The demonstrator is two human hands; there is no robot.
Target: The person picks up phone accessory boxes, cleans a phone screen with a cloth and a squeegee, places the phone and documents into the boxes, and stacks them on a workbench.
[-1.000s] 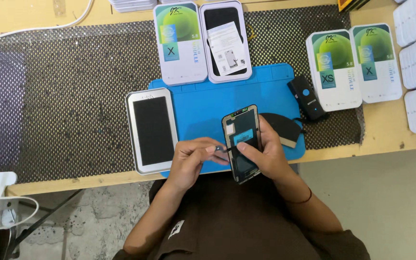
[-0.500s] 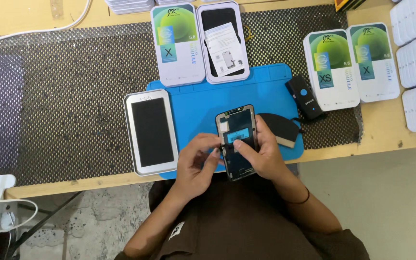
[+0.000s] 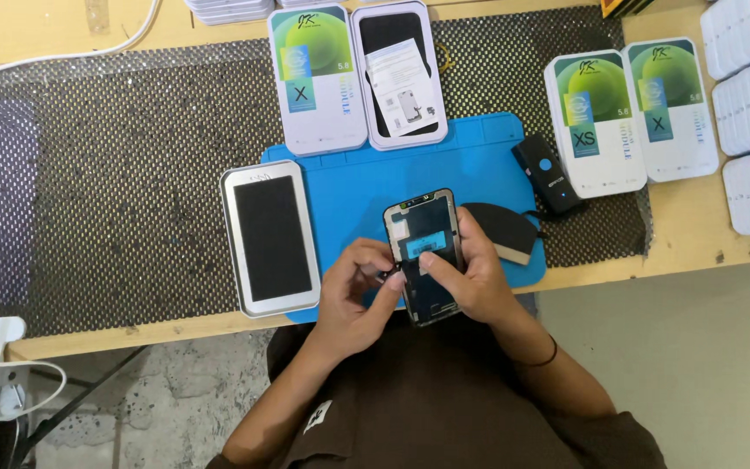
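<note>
Bare blue mat lies open just beyond the hands. A white tray blocks the left side; two boxes bound the far edge. A black scanner and dark pad, possibly touching, crowd the right.

Tray lies left of mat; two boxes behind it.
</note>
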